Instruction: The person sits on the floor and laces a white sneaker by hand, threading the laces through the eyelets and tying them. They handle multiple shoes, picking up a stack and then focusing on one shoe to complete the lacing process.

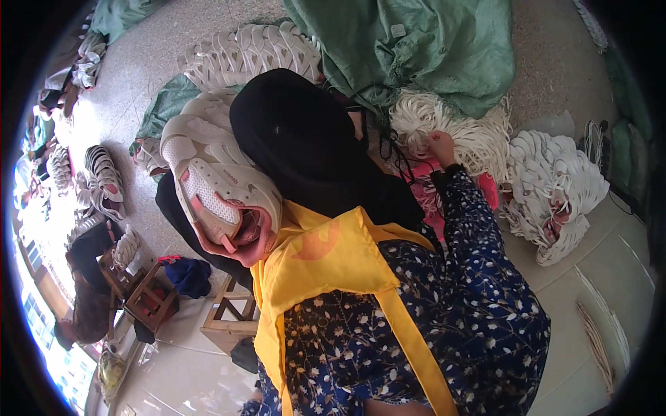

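1. The right hand [440, 145], at the end of a dark blue floral sleeve [479, 229], reaches far across the scene into a pile of white shoelaces [458, 128]; its fingers curl together, pinching a few strands.
2. The left hand [239, 243] is mostly hidden under a white and pink mesh sneaker upper [215, 187], which it holds up at near left; how its fingers lie I cannot tell.
3. A black head covering [305, 145] and yellow bib [333, 260] block the middle of the view.
4. A green woven sack [416, 48] lies far behind the laces.
5. White cut insole pieces [555, 187] are stacked at right.
6. Wooden stools [229, 319] stand near left.
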Demonstrator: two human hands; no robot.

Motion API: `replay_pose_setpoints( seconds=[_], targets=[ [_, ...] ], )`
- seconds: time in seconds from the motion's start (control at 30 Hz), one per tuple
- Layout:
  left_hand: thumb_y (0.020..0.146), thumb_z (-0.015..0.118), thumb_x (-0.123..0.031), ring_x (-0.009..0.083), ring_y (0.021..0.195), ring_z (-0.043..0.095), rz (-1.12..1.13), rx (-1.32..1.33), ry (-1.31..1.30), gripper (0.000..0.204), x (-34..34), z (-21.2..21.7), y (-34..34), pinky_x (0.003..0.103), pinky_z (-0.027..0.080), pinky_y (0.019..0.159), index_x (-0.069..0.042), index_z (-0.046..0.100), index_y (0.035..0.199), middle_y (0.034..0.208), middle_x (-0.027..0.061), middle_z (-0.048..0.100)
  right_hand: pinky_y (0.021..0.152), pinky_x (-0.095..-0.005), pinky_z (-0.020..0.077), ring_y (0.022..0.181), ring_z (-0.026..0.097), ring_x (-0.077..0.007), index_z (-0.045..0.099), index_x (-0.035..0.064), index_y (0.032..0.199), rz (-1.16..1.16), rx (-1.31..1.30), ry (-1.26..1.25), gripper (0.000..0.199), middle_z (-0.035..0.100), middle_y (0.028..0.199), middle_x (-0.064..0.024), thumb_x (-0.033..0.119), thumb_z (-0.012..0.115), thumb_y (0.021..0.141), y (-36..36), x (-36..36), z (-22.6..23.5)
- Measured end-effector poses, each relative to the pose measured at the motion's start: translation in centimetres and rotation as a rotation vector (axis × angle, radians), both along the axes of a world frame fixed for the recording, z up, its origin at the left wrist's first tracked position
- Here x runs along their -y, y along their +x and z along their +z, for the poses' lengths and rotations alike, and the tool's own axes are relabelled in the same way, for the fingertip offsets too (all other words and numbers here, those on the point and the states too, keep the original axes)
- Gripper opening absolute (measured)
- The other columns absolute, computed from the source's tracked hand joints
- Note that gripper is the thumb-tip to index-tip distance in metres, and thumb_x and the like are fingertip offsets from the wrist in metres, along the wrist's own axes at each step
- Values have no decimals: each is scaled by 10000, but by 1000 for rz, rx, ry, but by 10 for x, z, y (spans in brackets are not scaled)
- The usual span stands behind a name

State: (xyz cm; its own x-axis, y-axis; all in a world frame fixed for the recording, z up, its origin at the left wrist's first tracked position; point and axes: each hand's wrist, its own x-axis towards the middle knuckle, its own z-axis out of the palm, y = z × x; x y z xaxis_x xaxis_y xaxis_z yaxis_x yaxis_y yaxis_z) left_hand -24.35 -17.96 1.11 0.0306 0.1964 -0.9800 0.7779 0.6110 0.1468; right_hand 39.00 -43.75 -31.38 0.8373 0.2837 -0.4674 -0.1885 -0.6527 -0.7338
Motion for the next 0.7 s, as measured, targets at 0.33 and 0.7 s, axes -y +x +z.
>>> replay_pose_setpoints(
  seconds=[0.33, 0.7],
  targets=[
    [1004, 602, -82, 52, 606, 578, -59, 237, 176, 130, -65, -23, 49, 211, 414, 526, -49, 573, 881, 748, 35, 676, 465, -238, 336, 506, 445, -50, 657, 85, 765, -32, -178, 161, 247, 534, 635, 53, 230, 690, 961, 46, -47, 148],
    [998, 673, -65, 60, 688, 519, 35, 657, 932, 129, -145, 17, 207, 228, 436, 633, -52, 566, 926, 839, 7, 618, 504, -218, 363, 567, 450, -41, 626, 33, 923, 168, 115, 944, 170, 523, 712, 25, 142, 600, 1050, 11, -205, 363]
  ],
)
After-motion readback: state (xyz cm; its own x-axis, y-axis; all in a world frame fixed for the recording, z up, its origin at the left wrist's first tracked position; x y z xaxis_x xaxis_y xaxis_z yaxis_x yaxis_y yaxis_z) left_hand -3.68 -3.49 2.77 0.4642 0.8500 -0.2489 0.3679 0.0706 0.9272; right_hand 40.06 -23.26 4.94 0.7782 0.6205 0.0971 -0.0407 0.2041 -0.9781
